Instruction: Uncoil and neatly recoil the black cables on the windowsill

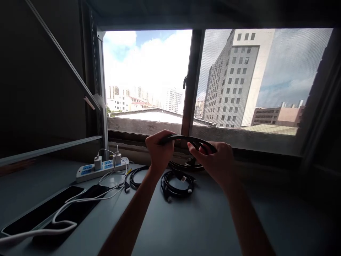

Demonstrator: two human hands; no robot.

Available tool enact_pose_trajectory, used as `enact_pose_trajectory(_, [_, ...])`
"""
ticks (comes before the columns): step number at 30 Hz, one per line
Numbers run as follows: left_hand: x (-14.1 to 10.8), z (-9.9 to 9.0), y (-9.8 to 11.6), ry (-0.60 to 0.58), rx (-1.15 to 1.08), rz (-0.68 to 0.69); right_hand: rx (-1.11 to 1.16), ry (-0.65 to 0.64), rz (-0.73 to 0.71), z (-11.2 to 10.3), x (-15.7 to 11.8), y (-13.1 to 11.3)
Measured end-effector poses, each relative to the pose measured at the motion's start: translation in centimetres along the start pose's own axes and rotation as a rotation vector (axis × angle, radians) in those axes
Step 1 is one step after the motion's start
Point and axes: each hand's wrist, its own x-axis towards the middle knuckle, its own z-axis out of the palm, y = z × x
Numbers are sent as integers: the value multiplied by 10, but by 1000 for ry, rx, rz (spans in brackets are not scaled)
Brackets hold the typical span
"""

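A looped black cable [183, 137] is held up between my two hands, above the table and in front of the window. My left hand [161, 147] is closed around its left end. On the right side my right hand [217, 158] grips the loops, with the thumb pressed toward the fingers. A dark connector [181, 175] hangs below, near my hands. Under it a coiled black cable [177, 192] lies on the grey table [186, 224]. Another coiled black cable [135, 176] rests to the left, partly behind my left forearm.
At the left stand a white power strip [102, 169] with plugged-in chargers and two dark phones [45, 209] [77, 209] with white cables [87, 200] across them. A metal shelf post [103, 92] rises beside the window. Part of another hand [17, 166] shows at the far left.
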Motion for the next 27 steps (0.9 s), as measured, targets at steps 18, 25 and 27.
enact_pose_trajectory(18, [-2,-7,17,-75,100,144,508,-297,196,-21,-12,-17])
enact_pose_trajectory(25, [12,-6,-6,-342,59,-272,587,-317,147,-14,2,0])
enact_pose_trajectory(27, [10,-5,-11,-325,80,-306,585,-272,191,-11,5,1])
